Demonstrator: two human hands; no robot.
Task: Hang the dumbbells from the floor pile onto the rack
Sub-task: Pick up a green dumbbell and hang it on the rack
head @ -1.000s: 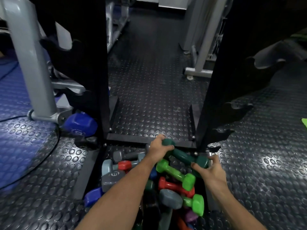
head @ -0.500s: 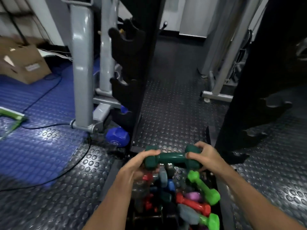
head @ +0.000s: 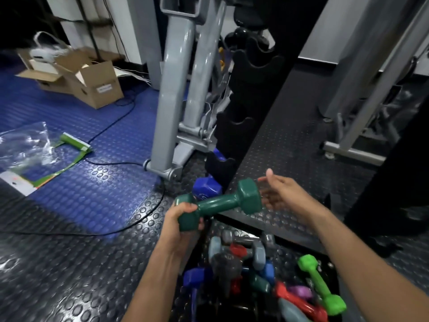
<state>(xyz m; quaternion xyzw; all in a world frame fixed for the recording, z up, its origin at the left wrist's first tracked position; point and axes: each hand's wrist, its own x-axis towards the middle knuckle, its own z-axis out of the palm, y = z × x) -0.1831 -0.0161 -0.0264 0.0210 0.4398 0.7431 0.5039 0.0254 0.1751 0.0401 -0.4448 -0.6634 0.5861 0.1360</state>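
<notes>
Our left hand point(head: 185, 213) now grips the dark green dumbbell point(head: 219, 203) alone by its left head, raised above the floor pile point(head: 260, 273). Our right hand point(head: 282, 196) has let go and hangs open beside it. The rack point(head: 253, 94) waits just behind, cradles empty.

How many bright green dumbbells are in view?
1: the bright green dumbbell lies at the right edge of the floor pile, beneath the right forearm. Others may be buried underneath.

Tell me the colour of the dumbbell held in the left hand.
Dark green dumbbell, gripped at one end by the left hand; head view.
</notes>
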